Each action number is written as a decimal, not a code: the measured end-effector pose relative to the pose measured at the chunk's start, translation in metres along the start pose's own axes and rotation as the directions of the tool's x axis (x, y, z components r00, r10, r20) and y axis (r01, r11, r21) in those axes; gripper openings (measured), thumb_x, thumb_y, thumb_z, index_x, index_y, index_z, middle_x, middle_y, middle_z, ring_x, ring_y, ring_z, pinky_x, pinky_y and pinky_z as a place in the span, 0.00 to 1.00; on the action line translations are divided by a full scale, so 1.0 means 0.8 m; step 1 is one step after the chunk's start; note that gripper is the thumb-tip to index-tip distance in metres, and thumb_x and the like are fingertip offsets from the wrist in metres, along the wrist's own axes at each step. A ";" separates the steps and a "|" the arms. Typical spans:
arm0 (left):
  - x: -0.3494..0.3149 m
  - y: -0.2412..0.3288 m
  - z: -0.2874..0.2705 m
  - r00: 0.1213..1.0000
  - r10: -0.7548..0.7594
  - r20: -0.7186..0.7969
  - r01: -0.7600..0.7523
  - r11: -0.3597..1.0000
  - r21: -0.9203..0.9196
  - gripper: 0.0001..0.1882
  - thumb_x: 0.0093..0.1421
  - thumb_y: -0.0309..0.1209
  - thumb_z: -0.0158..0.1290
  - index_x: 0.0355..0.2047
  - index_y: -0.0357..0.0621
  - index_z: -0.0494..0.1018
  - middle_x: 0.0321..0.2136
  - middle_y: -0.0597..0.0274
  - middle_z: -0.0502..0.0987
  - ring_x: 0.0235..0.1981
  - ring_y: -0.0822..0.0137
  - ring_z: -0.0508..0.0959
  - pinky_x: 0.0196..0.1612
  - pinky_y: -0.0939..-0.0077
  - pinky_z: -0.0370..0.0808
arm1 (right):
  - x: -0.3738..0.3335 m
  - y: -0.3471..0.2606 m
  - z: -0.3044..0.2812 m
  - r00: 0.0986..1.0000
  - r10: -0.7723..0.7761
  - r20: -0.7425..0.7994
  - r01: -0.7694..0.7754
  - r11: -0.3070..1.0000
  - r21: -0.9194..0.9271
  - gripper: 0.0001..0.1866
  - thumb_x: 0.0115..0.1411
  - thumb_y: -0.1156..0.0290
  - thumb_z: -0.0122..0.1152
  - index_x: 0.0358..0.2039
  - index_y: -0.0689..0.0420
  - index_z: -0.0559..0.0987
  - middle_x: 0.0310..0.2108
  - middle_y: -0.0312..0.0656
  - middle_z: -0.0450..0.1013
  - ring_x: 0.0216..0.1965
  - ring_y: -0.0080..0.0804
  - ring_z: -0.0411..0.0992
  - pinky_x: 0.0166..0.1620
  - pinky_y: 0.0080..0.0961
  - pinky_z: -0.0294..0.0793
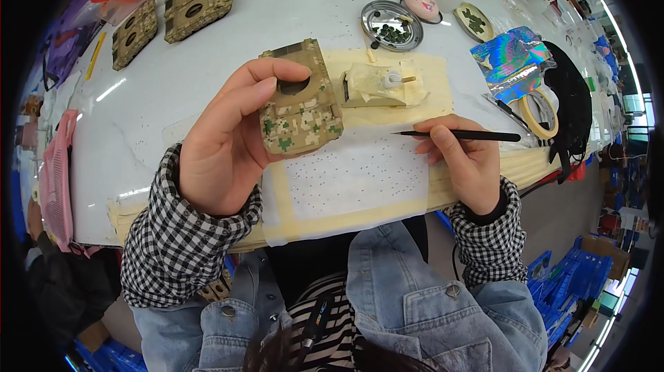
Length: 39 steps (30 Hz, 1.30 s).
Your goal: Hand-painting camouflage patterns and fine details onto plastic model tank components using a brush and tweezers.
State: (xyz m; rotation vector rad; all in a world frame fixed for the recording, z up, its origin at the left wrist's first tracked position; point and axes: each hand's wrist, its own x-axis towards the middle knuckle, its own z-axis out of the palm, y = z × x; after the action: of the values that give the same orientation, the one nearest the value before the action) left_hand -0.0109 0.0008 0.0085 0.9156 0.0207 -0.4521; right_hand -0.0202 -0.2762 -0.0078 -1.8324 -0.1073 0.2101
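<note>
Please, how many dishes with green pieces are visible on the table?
2: the round metal dish, upper right of centre, and the pale oval dish to its right. Others may be hidden.

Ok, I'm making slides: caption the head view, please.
Left hand holds a camouflage model hull, right hand a slim black pointed tool, over a white table.

Pixel camouflage on the model hull (304, 115) — tan ground, squares of green, brown and off-white; similar tan-brown-green patterning on the hulls (216, 9) at far left. Solid black on the slim tool (484, 135) to the right. White on the speckled sheet (353, 185), pale yellow on the tape (282, 192) along its edges. Rainbow sheen on the foil pouch (508, 61) at right. Nearest — black-and-white checks on the cuffs (190, 237), faded blue on the denim jacket (436, 303).
</note>
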 end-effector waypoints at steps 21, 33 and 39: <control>-0.004 0.011 0.006 0.997 -0.071 0.039 0.068 0.995 0.078 0.20 0.64 0.40 0.41 0.53 0.45 0.60 0.51 0.49 0.69 0.46 0.55 0.76 0.41 0.71 0.80 | 0.043 -0.108 0.019 0.754 -0.603 0.260 0.616 0.787 0.040 0.08 0.57 0.73 0.60 0.34 0.64 0.80 0.30 0.43 0.76 0.32 0.29 0.72 0.36 0.23 0.69; -0.010 0.014 0.008 0.996 -0.068 0.066 0.062 0.994 0.090 0.23 0.58 0.31 0.43 0.54 0.44 0.58 0.48 0.53 0.70 0.44 0.58 0.77 0.44 0.72 0.79 | 0.063 -0.104 0.043 0.742 -0.575 0.346 0.599 0.800 0.044 0.06 0.56 0.74 0.60 0.33 0.63 0.80 0.29 0.41 0.76 0.31 0.29 0.71 0.36 0.23 0.68; -0.010 0.012 0.006 0.996 -0.053 0.069 0.046 0.993 0.106 0.23 0.57 0.31 0.44 0.54 0.44 0.58 0.48 0.53 0.71 0.44 0.58 0.77 0.45 0.71 0.78 | 0.066 -0.103 0.046 0.732 -0.576 0.365 0.614 0.789 0.014 0.06 0.56 0.75 0.60 0.33 0.63 0.80 0.28 0.41 0.76 0.31 0.28 0.71 0.35 0.22 0.68</control>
State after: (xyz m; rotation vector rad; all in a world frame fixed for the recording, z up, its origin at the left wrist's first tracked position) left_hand -0.0152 0.0047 0.0204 1.0029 -0.0462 -0.5357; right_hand 0.0273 -0.2098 0.0577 -1.7524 -0.9717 0.0701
